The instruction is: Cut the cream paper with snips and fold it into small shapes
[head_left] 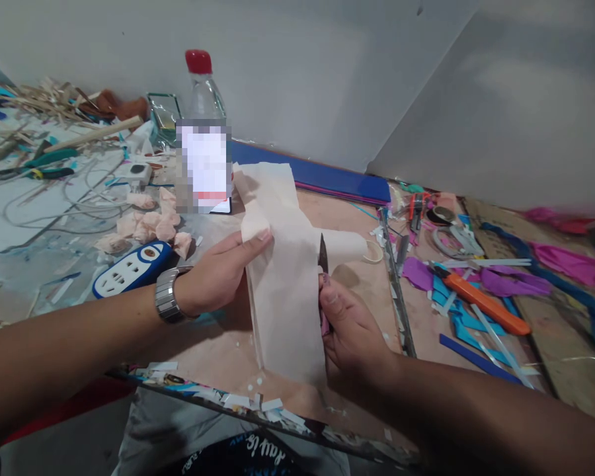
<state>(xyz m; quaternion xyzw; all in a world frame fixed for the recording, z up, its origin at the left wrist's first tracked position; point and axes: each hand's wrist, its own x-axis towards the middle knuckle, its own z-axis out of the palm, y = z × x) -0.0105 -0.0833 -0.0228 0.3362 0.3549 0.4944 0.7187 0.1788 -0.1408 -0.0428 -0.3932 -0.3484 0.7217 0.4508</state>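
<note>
A pale peach folded sheet of what looks like crepe paper (pixel 287 297) is held up over the work board. My left hand (pixel 228 264), with a metal watch on its wrist, pinches the sheet's left side between thumb and fingers. Scissors (pixel 323 254) are gripped in my right hand (pixel 352 324), at the sheet's right edge. One dark blade points up and away; a bit of pink handle shows below the thumb, and the rest is hidden. Behind the sheet lies a pale roll (pixel 344 244) with a loop at its right end.
A phone (pixel 205 165) leans against a red-capped bottle (pixel 198 63). Left are a blue-and-white power strip (pixel 131 270), crumpled peach pieces (pixel 149 225), and pliers (pixel 44 163). An orange cutter (pixel 490 304) lies among colored scraps at right. Blue sheets (pixel 342 182) border the wall.
</note>
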